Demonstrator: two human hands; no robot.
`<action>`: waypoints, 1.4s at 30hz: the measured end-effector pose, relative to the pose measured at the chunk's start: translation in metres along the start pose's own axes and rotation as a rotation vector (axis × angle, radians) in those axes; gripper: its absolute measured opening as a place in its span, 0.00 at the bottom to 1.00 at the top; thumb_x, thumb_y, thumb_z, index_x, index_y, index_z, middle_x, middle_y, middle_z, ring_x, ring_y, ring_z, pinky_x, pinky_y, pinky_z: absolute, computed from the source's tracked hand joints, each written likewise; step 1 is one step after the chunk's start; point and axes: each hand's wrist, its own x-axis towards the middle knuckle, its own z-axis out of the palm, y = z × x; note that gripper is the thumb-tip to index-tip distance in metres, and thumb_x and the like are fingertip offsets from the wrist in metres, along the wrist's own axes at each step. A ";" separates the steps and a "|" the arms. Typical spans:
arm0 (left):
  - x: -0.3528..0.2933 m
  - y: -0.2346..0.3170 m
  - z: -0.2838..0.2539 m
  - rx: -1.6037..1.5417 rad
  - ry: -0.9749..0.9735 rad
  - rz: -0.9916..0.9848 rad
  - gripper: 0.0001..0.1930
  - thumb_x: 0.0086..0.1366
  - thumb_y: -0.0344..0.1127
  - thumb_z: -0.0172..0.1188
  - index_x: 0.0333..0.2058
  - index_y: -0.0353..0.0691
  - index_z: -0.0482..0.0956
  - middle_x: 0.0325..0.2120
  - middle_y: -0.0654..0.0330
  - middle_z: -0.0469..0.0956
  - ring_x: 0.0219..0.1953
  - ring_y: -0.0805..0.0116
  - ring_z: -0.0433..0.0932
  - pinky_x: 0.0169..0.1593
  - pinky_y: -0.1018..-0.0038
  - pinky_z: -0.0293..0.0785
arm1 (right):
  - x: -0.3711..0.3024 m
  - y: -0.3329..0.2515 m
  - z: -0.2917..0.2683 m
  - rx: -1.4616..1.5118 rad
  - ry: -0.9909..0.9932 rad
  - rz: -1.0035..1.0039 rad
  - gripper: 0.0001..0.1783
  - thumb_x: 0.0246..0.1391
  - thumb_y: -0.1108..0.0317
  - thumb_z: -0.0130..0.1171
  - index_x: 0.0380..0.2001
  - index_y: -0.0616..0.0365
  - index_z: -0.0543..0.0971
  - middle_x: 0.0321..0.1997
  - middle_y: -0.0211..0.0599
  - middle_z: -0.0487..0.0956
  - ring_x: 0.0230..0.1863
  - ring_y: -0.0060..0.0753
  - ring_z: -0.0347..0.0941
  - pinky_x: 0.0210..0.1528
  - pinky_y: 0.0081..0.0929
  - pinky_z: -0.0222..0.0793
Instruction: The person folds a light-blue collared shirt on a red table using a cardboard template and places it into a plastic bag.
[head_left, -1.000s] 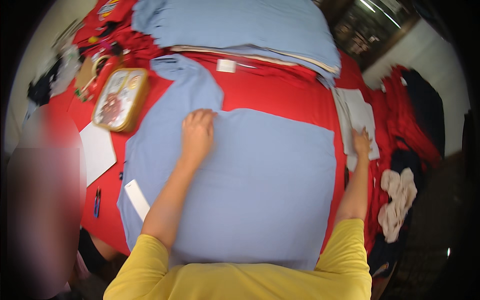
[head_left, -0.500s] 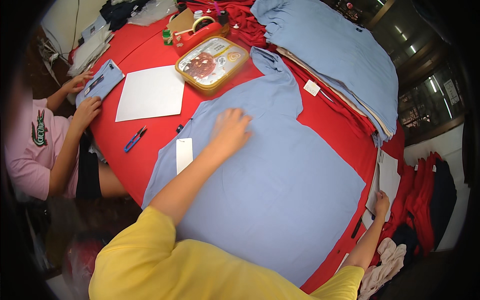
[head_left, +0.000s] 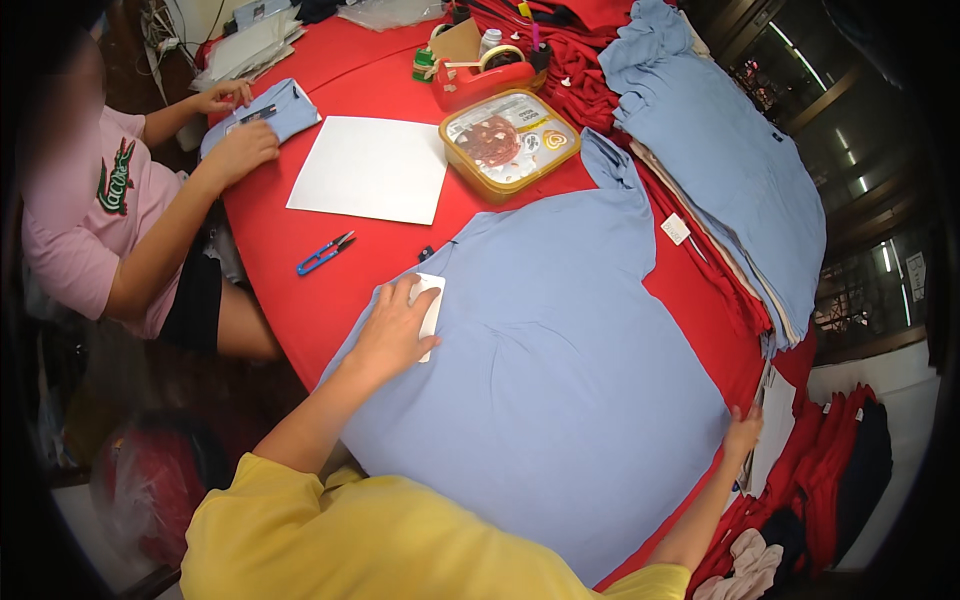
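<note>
A light blue shirt (head_left: 540, 400) lies spread over the red-covered table in front of me. My left hand (head_left: 392, 328) rests on its left part with fingers apart, partly covering a white hang tag (head_left: 431, 318). A small dark tag (head_left: 426, 253) lies just beyond it, at the shirt's edge. At the table's right edge, my right hand (head_left: 742, 434) is closed at the edge of some white sheets (head_left: 773, 420), beside the shirt's hem. Its fingertips are partly hidden.
Beyond the shirt stand a plastic tub (head_left: 510, 142) and a red tape dispenser (head_left: 485, 84). A white sheet (head_left: 370, 170) and blue thread snips (head_left: 326, 254) lie left. Folded blue shirts (head_left: 720, 160) are stacked right. A co-worker's hands (head_left: 248, 150) hold a folded blue garment.
My left hand has moved from the middle of the shirt back to the hang tag. My right hand stays by the white sheets, nearer the shirt's hem. The view has shifted.
</note>
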 end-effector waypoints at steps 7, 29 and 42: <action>-0.009 0.011 -0.003 0.111 0.025 0.026 0.31 0.48 0.18 0.54 0.55 0.40 0.68 0.58 0.47 0.62 0.53 0.45 0.67 0.55 0.60 0.69 | -0.152 -0.086 -0.017 0.250 -0.045 -0.273 0.27 0.57 0.60 0.55 0.59 0.54 0.68 0.68 0.48 0.59 0.69 0.54 0.50 0.67 0.52 0.45; 0.151 -0.032 0.058 0.222 0.274 0.306 0.16 0.67 0.36 0.50 0.51 0.39 0.76 0.50 0.56 0.75 0.52 0.53 0.71 0.55 0.64 0.67 | -0.365 0.010 -0.022 0.266 -0.023 0.194 0.28 0.63 0.58 0.45 0.62 0.61 0.63 0.69 0.49 0.56 0.71 0.49 0.46 0.71 0.53 0.30; 0.198 -0.068 0.049 -0.479 0.065 -0.019 0.08 0.62 0.30 0.59 0.37 0.33 0.74 0.25 0.66 0.73 0.27 0.78 0.68 0.34 0.80 0.67 | -0.056 0.068 -0.010 -0.052 0.300 0.217 0.26 0.56 0.65 0.52 0.59 0.57 0.67 0.65 0.53 0.62 0.69 0.56 0.50 0.68 0.52 0.46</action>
